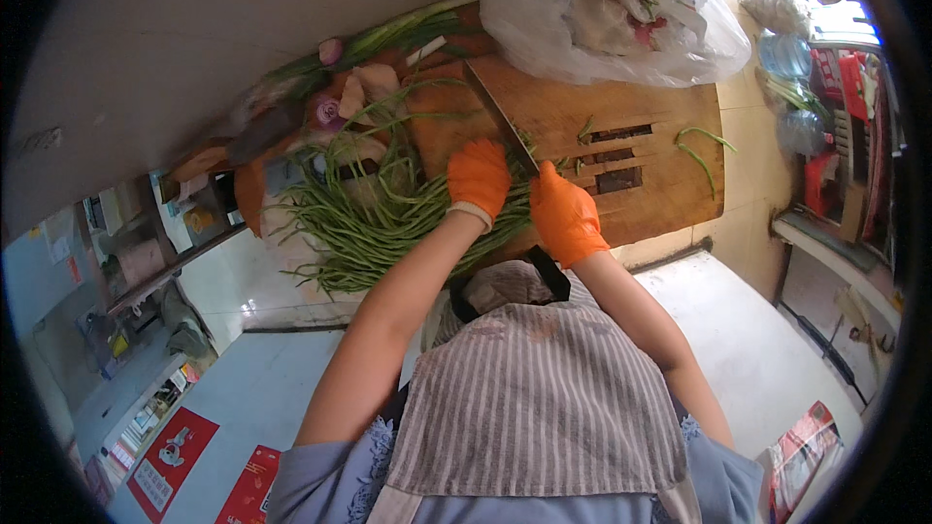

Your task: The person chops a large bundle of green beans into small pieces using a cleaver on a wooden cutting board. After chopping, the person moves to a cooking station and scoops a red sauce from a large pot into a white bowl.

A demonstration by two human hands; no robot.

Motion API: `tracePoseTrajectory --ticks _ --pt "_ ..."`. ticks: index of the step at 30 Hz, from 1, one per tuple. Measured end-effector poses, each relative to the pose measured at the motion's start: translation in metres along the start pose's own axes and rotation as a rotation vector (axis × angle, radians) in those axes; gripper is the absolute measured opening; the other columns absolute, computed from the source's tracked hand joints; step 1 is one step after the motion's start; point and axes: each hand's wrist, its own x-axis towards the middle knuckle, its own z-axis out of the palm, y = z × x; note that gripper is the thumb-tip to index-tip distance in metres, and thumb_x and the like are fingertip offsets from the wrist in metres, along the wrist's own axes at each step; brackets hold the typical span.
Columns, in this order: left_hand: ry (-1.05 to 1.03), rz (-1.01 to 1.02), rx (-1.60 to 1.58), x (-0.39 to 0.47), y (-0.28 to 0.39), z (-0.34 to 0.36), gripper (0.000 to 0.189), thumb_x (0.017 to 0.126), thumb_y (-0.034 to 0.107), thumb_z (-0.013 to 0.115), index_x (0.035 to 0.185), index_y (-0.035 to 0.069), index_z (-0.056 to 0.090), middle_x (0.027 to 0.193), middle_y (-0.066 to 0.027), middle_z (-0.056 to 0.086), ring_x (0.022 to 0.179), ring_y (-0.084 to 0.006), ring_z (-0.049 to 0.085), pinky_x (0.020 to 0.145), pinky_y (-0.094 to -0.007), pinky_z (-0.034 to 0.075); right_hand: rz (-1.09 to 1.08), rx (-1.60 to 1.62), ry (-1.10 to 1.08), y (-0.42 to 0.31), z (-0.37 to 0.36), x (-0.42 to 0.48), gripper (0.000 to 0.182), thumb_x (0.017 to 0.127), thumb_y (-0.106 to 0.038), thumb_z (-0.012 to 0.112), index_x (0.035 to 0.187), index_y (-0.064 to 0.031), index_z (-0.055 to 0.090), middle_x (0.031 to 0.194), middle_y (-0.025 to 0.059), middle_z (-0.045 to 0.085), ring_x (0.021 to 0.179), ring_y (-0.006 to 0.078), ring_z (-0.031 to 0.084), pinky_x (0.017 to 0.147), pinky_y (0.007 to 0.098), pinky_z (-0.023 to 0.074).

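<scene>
My right hand (564,215), in an orange glove, is closed round the handle of a large knife (502,120). Its long blade reaches up and left across the wooden cutting board (670,182). My left hand (477,178), also gloved in orange, presses on the long green beans (371,233) just left of the blade; its fingertips are partly hidden. The beans spread leftward in a big heap, some curling upward. Small cut bean pieces (585,132) lie right of the blade near the slots in the board. A few loose beans (700,153) rest near the board's right end.
A clear plastic bag (619,22) with contents covers the board's upper right. Leeks (400,33), a purple onion (330,51) and a cut onion (329,110) lie at the back left. Farther right stand large plastic bottles (785,54); shelves with goods are at the far left.
</scene>
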Motion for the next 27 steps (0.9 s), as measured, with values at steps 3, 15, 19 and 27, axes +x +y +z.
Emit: tracePoseTrajectory --ticks 3,15,19,27 --pt "-0.020 -0.018 0.044 0.003 0.003 -0.001 0.012 0.097 0.020 0.068 0.106 0.013 0.070 0.108 -0.0076 0.068 0.105 -0.0277 0.067 0.081 -0.0425 0.055 0.010 -0.009 0.008 -0.002 0.011 0.007 0.017 0.106 -0.026 0.057 0.109 -0.0090 0.055 0.089 0.0258 0.074 0.087 0.0528 0.070 0.073 0.0631 0.0533" --pt "0.032 0.005 -0.003 0.001 -0.002 -0.018 0.021 0.092 0.027 0.077 0.107 0.013 0.074 0.110 -0.0079 0.071 0.107 -0.0295 0.070 0.084 -0.0423 0.058 0.042 0.064 -0.035 -0.003 0.018 0.020 0.020 0.106 -0.027 0.056 0.113 -0.0083 0.055 0.098 0.0278 0.076 0.100 0.0548 0.070 0.081 0.0633 0.0541" --pt "-0.009 -0.049 -0.043 0.002 0.000 -0.022 0.030 0.086 0.031 0.084 0.107 0.010 0.078 0.115 -0.0124 0.074 0.112 -0.0316 0.072 0.087 -0.0449 0.061 0.052 0.048 -0.057 0.009 0.018 0.010 0.024 0.107 -0.031 0.055 0.113 -0.0085 0.055 0.098 0.0277 0.076 0.099 0.0550 0.070 0.082 0.0641 0.0533" --pt "-0.001 -0.040 -0.053 -0.003 0.001 -0.025 0.038 0.087 0.038 0.084 0.113 0.012 0.073 0.114 -0.0102 0.071 0.110 -0.0313 0.070 0.086 -0.0447 0.058 0.069 0.123 0.124 0.011 0.026 0.031 0.027 0.107 -0.033 0.057 0.115 -0.0077 0.055 0.099 0.0269 0.075 0.098 0.0530 0.069 0.081 0.0623 0.0533"
